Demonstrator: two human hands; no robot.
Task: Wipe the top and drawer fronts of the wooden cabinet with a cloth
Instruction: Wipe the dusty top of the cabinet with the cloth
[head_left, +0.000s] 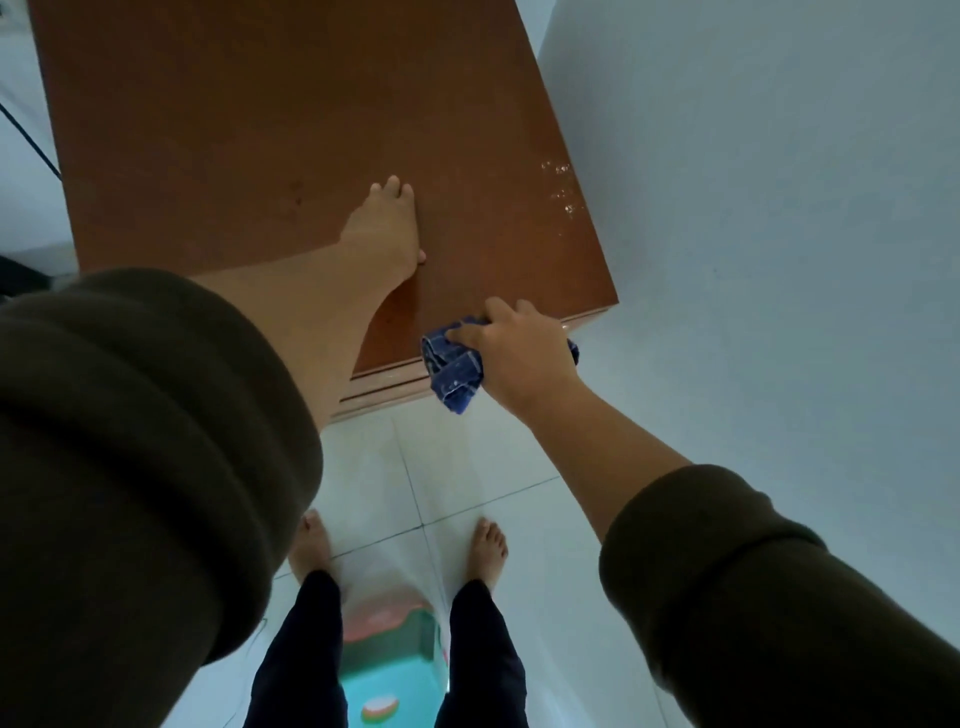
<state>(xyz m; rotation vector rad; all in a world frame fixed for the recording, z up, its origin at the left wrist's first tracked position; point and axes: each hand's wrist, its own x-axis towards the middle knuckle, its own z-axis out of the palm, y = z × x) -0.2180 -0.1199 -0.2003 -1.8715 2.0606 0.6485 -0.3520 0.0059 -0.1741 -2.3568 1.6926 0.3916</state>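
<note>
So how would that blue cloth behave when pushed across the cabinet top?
Probably floppy: the blue cloth bunches and droops below the right hand at the cabinet edge. Likely light. It should glide, since the top looks smooth.

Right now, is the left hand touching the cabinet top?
Touching. The head view shows the left hand lying flat, fingers straight, on the cabinet top, no gap under it; the right hand grips the cloth.

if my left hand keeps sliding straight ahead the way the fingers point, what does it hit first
Nothing, as far as the picture shows. The left hand lies flat on the cabinet top, fingers pointing toward its far edge, with only bare wood ahead. What lies past that edge is out of view.
</note>
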